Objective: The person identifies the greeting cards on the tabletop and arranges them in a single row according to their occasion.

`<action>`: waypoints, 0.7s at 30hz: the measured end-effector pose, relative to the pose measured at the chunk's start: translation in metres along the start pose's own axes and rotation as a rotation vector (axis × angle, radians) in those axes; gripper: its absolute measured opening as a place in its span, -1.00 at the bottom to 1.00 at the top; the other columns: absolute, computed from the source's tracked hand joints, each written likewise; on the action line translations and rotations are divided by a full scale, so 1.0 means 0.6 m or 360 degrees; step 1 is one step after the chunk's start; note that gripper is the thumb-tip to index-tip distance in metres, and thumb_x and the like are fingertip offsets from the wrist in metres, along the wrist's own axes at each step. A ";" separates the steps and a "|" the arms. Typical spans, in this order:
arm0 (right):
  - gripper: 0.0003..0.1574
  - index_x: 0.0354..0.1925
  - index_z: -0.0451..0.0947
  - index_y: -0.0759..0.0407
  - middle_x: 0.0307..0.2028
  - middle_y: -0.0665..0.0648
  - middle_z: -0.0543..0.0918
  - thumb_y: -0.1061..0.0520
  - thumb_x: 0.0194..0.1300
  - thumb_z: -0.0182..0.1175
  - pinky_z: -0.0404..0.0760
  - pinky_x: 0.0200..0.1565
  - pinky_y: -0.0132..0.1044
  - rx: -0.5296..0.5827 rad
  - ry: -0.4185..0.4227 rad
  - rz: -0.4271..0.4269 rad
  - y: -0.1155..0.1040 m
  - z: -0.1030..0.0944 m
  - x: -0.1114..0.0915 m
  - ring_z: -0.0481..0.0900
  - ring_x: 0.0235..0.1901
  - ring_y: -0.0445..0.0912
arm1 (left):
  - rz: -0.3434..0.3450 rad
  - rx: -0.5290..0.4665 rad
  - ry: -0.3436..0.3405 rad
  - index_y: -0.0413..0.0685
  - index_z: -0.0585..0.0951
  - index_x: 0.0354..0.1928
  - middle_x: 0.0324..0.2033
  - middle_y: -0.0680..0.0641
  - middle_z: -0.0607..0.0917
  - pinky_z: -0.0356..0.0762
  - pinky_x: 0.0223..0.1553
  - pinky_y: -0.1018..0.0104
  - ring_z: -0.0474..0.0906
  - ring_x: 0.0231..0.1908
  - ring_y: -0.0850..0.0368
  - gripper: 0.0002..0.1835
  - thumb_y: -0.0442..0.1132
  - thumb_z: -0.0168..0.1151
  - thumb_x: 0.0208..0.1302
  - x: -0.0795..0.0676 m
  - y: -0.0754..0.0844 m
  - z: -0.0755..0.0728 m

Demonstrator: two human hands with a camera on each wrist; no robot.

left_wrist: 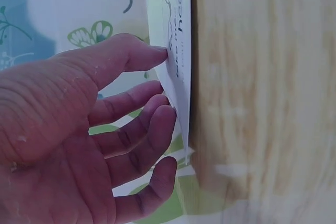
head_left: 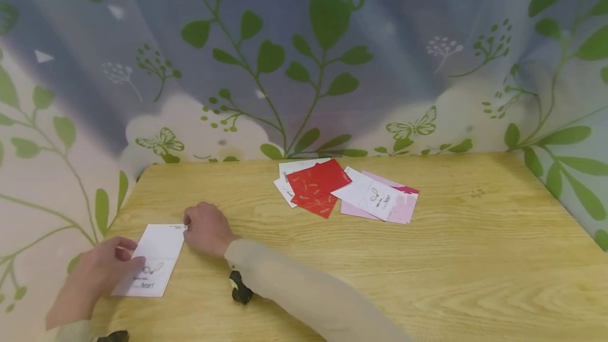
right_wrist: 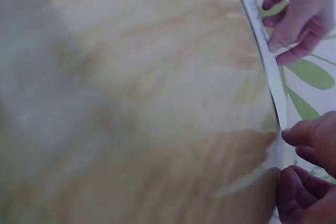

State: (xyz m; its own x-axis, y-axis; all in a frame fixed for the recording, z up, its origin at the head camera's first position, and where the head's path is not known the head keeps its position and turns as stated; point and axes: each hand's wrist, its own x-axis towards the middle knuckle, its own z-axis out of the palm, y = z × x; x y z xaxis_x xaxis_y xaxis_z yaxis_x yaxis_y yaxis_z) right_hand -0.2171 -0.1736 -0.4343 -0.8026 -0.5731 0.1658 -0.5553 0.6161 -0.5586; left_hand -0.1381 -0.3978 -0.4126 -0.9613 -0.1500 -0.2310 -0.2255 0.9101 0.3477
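At the left of the table, a white greeting card lies lengthwise, with a small drawing and the printed word "heart" near its lower end. My left hand pinches its left edge, thumb on the printed face. In the left wrist view the thumb presses on the card while the fingers curl at its edge. My right hand pinches the top right corner. The right wrist view shows the card almost edge-on, with both hands along it; whether it is one card or several stacked, I cannot tell.
Toward the back middle of the wooden table lies an overlapping group of cards: red ones, another white one with "heart" print and a pink one. A leaf-patterned curtain hangs behind and beside the table.
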 end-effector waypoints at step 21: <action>-0.77 -0.04 0.71 0.04 -0.01 -0.01 0.73 0.07 0.40 0.20 0.58 0.08 -0.35 0.0120 -0.0071 0.0049 0.116 -0.166 -0.104 0.64 0.06 -0.12 | 0.0135 0.0094 0.0007 -0.32 0.55 0.10 -0.12 -0.32 0.74 0.41 -0.27 0.17 0.65 -0.12 -0.29 -0.45 0.08 0.21 0.42 0.000 -0.005 -0.012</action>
State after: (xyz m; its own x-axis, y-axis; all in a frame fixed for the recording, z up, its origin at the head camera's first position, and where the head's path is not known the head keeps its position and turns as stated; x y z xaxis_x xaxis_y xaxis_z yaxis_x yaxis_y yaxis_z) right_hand -0.2275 -0.0414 -0.4024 -0.8076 -0.5790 0.1121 -0.5112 0.5925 -0.6226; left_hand -0.1384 -0.4033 -0.4072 -0.9773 -0.0731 -0.1988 -0.1338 0.9406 0.3119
